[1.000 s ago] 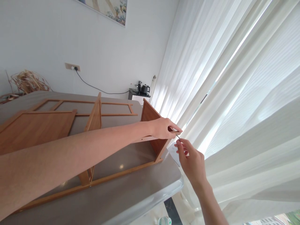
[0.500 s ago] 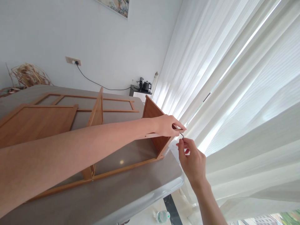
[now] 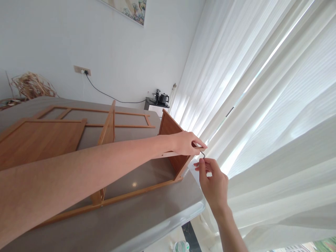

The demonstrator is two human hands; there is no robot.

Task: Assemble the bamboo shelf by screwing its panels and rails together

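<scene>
At the left of the worktop [image 3: 157, 206], a flat wooden panel [image 3: 49, 138] lies low. A thin frame of wooden strips [image 3: 128, 113] lies near the back edge. Next, a wooden middle panel [image 3: 108, 125] stands on its side, partly behind the left arm. A long front rail [image 3: 141, 191] runs near the front edge and meets both standing panels, perhaps so they do not fall over.

A pale upper rail [image 3: 166, 154] shows under the left wrist. It goes to the top of the end panel [image 3: 170, 124], which stands near the right edge.

The left hand [image 3: 186, 142] is partly closed, with a small gap by the thumb. Its grip has the rail's end, probably to stop it wobbling. Just past it is a bent hex key [image 3: 203, 153], pointing at that end. I cannot tell how deep its tip sits. The right hand [image 3: 214, 175] pinches the key tightly between thumb and finger, likely for easy turning.
</scene>
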